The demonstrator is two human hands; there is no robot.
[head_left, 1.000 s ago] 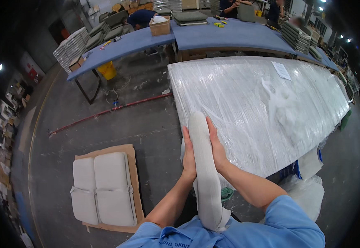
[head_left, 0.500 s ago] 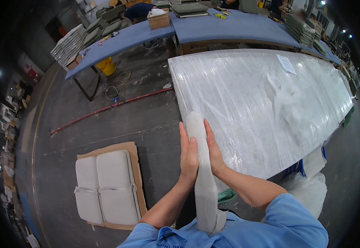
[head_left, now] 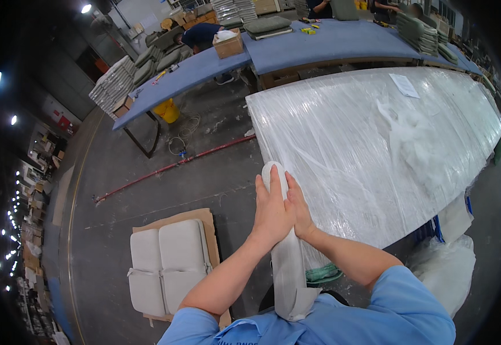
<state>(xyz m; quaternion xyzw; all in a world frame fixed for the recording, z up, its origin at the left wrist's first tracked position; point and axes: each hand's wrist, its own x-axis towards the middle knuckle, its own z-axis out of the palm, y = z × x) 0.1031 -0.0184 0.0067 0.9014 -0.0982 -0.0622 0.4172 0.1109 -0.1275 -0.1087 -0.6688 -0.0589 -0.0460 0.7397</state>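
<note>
A pale grey fabric cushion [head_left: 288,270] stands edge-on in front of me, its lower end close to my blue shirt. My left hand [head_left: 273,215] lies over its narrow edge near the top, fingers stretched out and pointing away from me. Flat against the right face is my right hand [head_left: 302,214], its fingers straight. Neither hand's fingers wrap round the cushion. Part of the cushion's upper end is hidden by my left hand.
On the floor at left, grey cushions [head_left: 184,256] tied with strips lie on brown cardboard [head_left: 209,221]. A large film-wrapped stack [head_left: 342,155] fills the right. Blue-topped tables [head_left: 331,46] stand behind, with people there. A red pipe [head_left: 164,168] crosses the floor.
My left hand has moved from the cushion's left face onto its narrow edge, near my right hand. The right hand stays at the right face. The view has shifted slightly.
</note>
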